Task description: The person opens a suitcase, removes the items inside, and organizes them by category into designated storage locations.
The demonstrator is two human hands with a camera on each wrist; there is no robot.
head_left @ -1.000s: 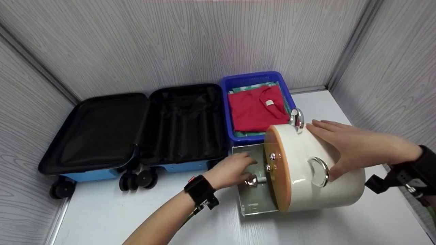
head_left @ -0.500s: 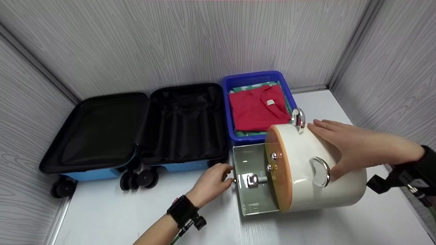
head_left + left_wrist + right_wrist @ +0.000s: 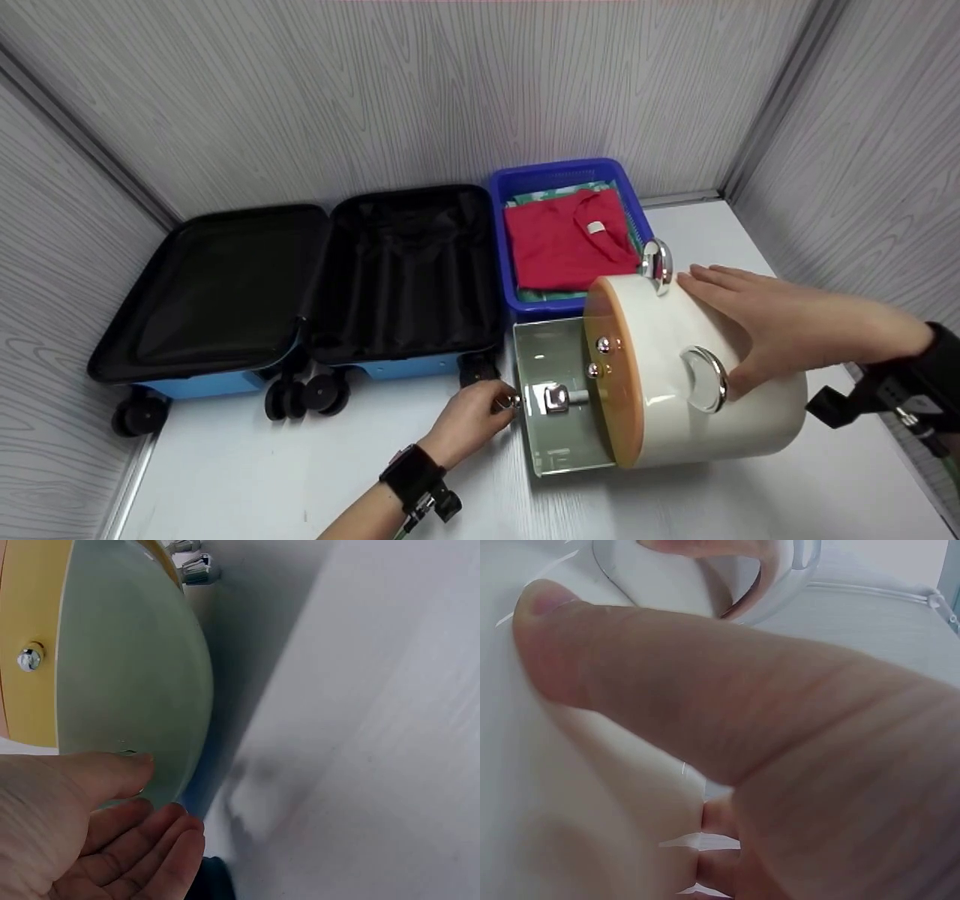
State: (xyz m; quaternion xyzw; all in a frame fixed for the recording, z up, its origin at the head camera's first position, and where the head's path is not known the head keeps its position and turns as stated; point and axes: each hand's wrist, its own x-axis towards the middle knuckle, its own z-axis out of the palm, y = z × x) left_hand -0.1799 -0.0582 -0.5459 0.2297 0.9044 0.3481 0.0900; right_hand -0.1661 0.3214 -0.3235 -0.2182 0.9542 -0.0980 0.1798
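Note:
A rounded white case (image 3: 720,420) with an orange front panel (image 3: 619,405) stands on the table at the right in the head view. From its front juts a clear, green-tinted drawer-like part (image 3: 570,442), with a chrome fitting (image 3: 556,398) seen through it. Just outside that part's left face, my left hand (image 3: 471,421) pinches a small chrome knob (image 3: 515,402); its fingers mostly hide the knob. My right hand (image 3: 772,319) rests on top of the white case with fingers straight and spread, the thumb beside a chrome handle (image 3: 720,382).
An open suitcase (image 3: 409,277) with black lining and blue shell lies at the left. Behind the case, a blue basket (image 3: 551,307) holds a folded red shirt (image 3: 562,247) over green cloth. Wood-grain panels (image 3: 420,90) enclose the white tabletop (image 3: 247,480).
My left hand has moved left from over the clear part to the knob on its outer face, and its fingers have closed round it. The right hand stays on the case.

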